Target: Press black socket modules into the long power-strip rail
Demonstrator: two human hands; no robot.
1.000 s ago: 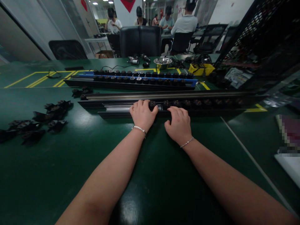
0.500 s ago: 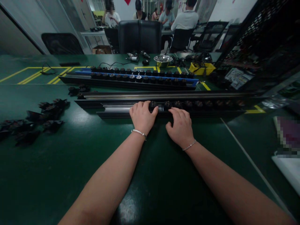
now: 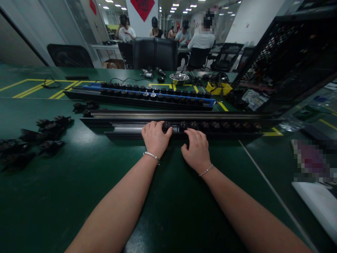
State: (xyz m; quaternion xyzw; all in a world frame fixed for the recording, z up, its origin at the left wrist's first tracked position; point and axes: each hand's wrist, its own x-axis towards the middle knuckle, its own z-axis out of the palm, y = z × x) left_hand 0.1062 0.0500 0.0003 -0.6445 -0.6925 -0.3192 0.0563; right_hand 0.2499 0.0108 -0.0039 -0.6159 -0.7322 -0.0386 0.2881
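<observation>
A long black metal rail (image 3: 123, 135) with a channel lies across the table before me. Several round black parts (image 3: 205, 125) sit in a row along the channel's right half. My left hand (image 3: 156, 137) is closed at a single round black part (image 3: 167, 125), with the thumb on its near right side and the fingers to its left. My right hand (image 3: 196, 146) rests at the rail's front edge, close to another round part (image 3: 183, 125). Its thumb stands apart from the fingers and nothing shows between them. The fingertips of both hands are partly hidden in the channel.
Behind lies another rail (image 3: 137, 102) with a blue strip and rows of black parts. Loose black pieces (image 3: 50, 147) are scattered at left. A metal bowl (image 3: 179, 78) and a yellow bin (image 3: 218, 88) stand farther back. People sit beyond a black chair (image 3: 155, 54).
The view has tilted up and shifted slightly. Both hands keep nearly the same place on the rail, and the round parts show no clear movement.
</observation>
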